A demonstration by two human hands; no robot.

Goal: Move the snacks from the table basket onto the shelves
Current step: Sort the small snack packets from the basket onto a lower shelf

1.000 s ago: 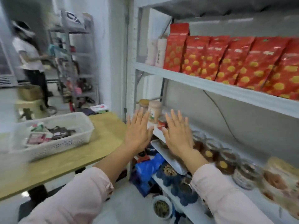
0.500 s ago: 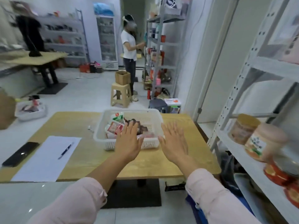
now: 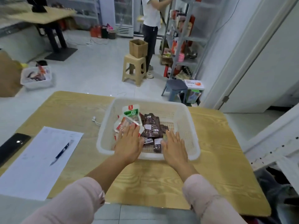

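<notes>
A white plastic basket (image 3: 184,120) stands on the wooden table (image 3: 215,172) in front of me. Inside lie several snack packs: dark brown packets (image 3: 151,125) in the middle, a green-and-white pack (image 3: 131,111) and red-and-white packs (image 3: 123,124) at the left. My left hand (image 3: 129,143) reaches over the basket's near rim, palm down, fingers spread above the red-and-white packs. My right hand (image 3: 174,147) hovers flat over the brown packets near the rim, holding nothing. A corner of the white metal shelf (image 3: 275,143) shows at the right edge.
On the table's left lie a paper sheet (image 3: 40,160) with a pen (image 3: 62,151) and a black phone (image 3: 12,146). Beyond the table stand a beige stool (image 3: 134,68) bearing a cardboard box, a grey stool (image 3: 175,89), another basket (image 3: 37,76) on the floor and a person (image 3: 151,21) at a far shelf.
My view has swung from the shelves to the table. Both hands have come down over the basket and now sit just above the snacks.
</notes>
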